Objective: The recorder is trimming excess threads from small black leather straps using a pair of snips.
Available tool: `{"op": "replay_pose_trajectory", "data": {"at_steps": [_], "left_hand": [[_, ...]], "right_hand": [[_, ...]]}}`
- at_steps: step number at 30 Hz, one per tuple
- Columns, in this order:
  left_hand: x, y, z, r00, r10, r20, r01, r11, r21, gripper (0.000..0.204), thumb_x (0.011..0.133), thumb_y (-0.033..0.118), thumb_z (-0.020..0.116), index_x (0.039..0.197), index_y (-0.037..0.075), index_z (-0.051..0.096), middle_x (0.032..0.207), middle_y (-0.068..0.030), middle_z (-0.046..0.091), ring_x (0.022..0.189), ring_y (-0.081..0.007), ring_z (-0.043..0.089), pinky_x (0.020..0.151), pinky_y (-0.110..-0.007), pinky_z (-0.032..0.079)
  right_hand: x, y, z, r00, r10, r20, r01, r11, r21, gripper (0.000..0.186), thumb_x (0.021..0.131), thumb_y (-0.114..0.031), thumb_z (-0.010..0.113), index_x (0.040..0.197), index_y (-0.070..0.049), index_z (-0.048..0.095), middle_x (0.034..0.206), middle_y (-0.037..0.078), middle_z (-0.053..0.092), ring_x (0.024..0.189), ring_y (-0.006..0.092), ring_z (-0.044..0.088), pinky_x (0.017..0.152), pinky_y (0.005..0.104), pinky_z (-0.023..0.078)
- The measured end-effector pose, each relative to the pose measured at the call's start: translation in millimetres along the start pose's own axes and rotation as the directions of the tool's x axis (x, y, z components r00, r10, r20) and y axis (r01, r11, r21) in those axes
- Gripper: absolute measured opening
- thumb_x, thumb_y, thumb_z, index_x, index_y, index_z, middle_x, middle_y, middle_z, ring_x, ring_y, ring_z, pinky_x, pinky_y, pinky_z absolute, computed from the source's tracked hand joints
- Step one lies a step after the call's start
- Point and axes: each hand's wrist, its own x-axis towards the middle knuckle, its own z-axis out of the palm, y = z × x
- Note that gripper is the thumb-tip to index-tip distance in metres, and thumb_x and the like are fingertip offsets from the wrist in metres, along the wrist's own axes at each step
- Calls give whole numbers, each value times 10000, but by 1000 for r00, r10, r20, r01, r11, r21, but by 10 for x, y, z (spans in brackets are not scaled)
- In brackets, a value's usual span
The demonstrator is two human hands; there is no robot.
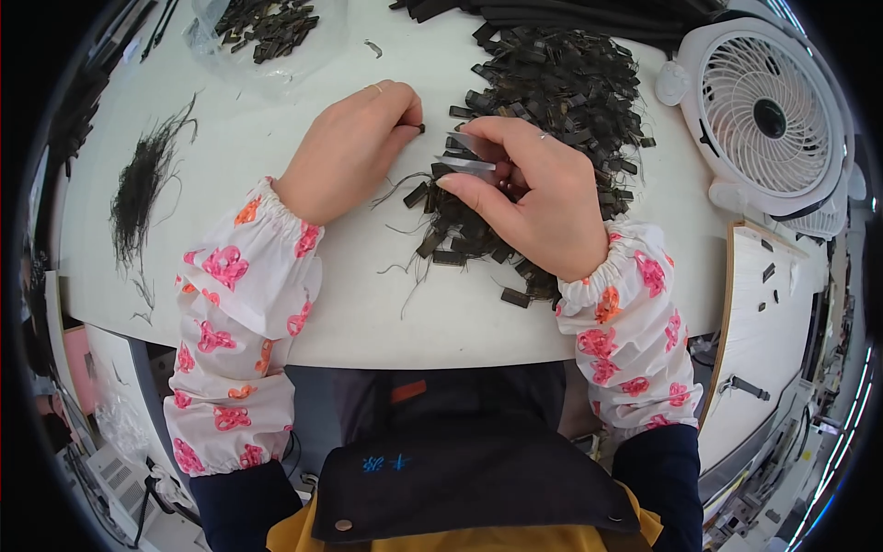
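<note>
Pinched in the fingertips of my left hand [348, 143] is a small black fabric piece [421, 129], mostly hidden by the fingers. My right hand [552, 193] is closed around a pair of thread snips [471, 165]. Their two silver blades stand apart and point left, toward the piece. Beneath and beyond my right hand spreads a large pile of small black fabric pieces [570, 87], many with loose thread ends. Some stray pieces [515, 297] lie at the pile's near edge.
A clear plastic bag [317, 60] with more black pieces lies at the far left. Cut black threads [138, 193] form a heap on the white table [368, 322]. At the right stands a white fan [768, 55]; black cloth [589, 11] lies along the back.
</note>
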Motion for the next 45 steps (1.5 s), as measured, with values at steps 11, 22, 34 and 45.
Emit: {"op": "replay_pose_trajectory", "data": {"at_steps": [11,22,34,45], "left_hand": [[45,136,-16,995,-16,-97,-4,980,-197,184,853,82,590,1028,27,608,929,-42,615,799,-136,565,702,-257,448],[-36,260,-58,980,-34,196,67,984,-167,107,782,50,572,873,-8,569,792,-138,582,719,-298,571,651,-360,453],[-156,174,-178,989,45,142,-34,996,-79,100,767,-52,547,847,-16,500,760,-79,558,638,-158,517,608,-263,438],[-3,106,120,991,133,-16,-133,991,-27,159,776,102,629,902,41,554,870,-78,552,843,-258,543,708,-339,448]], "right_hand": [[131,129,-229,904,204,-376,-142,972,185,349,736,-131,732,1028,-23,573,775,44,597,628,93,534,553,212,454],[42,117,-138,999,-47,1,46,987,-154,202,708,-142,692,871,-69,599,733,61,601,629,256,603,532,337,472],[59,44,-189,991,44,-128,-52,997,-55,258,747,-45,693,980,-1,589,840,57,623,657,96,562,553,206,436],[53,15,-17,997,-43,-60,46,998,48,228,760,3,626,984,-3,587,801,99,619,660,190,593,584,267,470]]}}
